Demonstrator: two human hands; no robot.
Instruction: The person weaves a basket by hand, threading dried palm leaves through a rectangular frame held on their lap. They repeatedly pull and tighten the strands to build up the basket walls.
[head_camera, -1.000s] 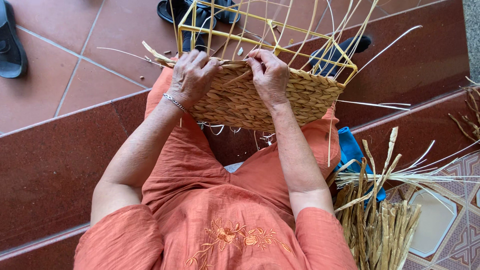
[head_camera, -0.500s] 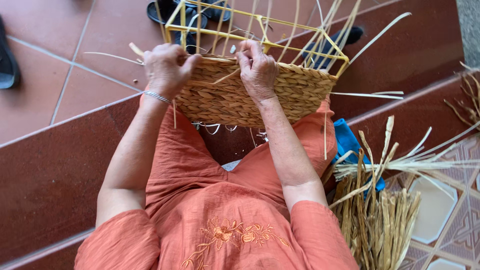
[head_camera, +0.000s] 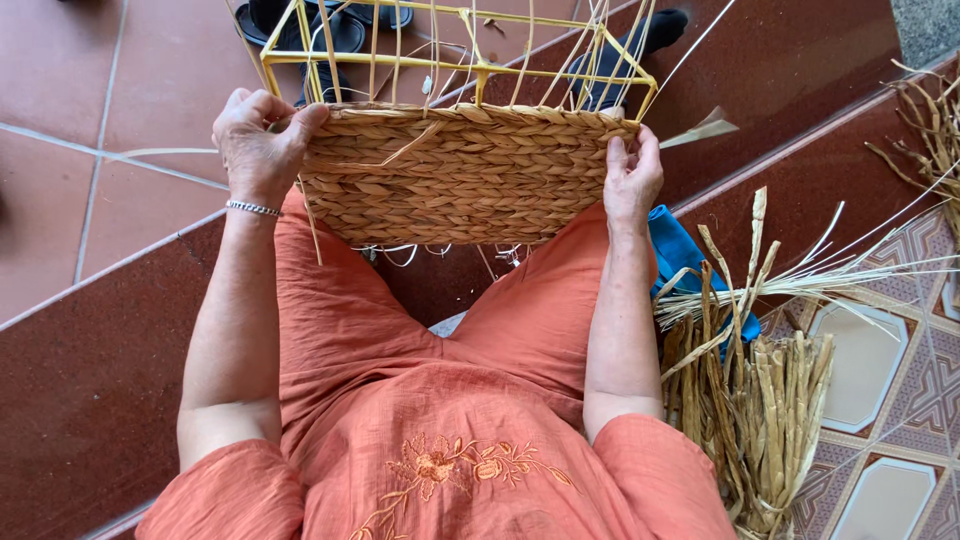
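Observation:
A half-woven straw basket on a yellow wire frame rests on my knees, its woven wall facing me. My left hand grips the basket's left edge, fingers curled over the top row. My right hand clasps the right edge, thumb on the weave. Thin upright straw strands rise through the frame above the woven part. I wear an orange dress and a silver bracelet on the left wrist.
A bundle of dried straw stalks lies at my right on patterned tiles, with a blue cloth behind it. Dark sandals sit on the red tiled floor beyond the basket. A dark red step edge runs under my legs.
Both hands moved apart from the middle of the top rim to the basket's two side edges. The basket now sits closer and larger in view.

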